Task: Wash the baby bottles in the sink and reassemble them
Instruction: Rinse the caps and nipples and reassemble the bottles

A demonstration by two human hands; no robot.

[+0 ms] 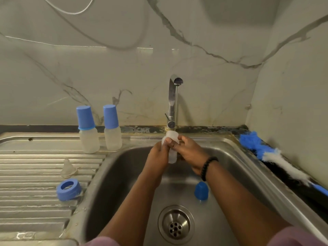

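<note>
Head view. At centre frame we see both hands over the sink [229,150], under the tap [173,102], from which a thin stream of water falls. The left hand [158,154] and the right hand [190,153] together grasp an open, clear bottle [171,139], its mouth turned up toward the stream; the fingers of both hands curl round its body. A black bead bracelet [207,167] circles the right wrist.

Low in the basin, just right of centre, a blue cap [201,191] stands near the drain [175,224].

At left, on the ribbed drainboard [26,206], we find a blue ring [68,189] and, above it, a clear teat [68,168], the two apart. Behind them, at the board's rear edge, two capped bottles stand upright just beside each other: the left one [87,130] and the right one [112,128].

Along the right edge of the frame a blue-and-white brush [276,157] lies on the dark counter strip beside the sink.
</note>
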